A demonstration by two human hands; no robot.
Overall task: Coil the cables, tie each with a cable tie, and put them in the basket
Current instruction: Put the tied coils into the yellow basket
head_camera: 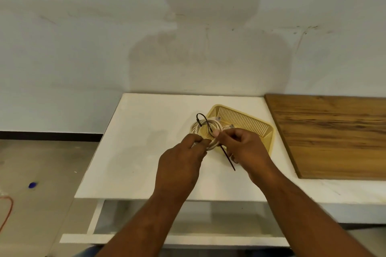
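Observation:
A coiled white cable (196, 127) is held in the air above the white table (135, 152), just in front of the yellow perforated basket (246, 123). My left hand (183, 162) grips the near side of the coil. A black cable tie (205, 123) loops over the coil's far side and its tail sticks out toward me. My right hand (244, 148) pinches the tie where it crosses the coil. The basket looks empty, though the coil and hands hide part of it.
A wooden board (334, 135) lies on the table at the right, close to the basket. The wall stands right behind the table. On the floor at the left lie an orange cord (6, 213) and a small blue object (32, 185).

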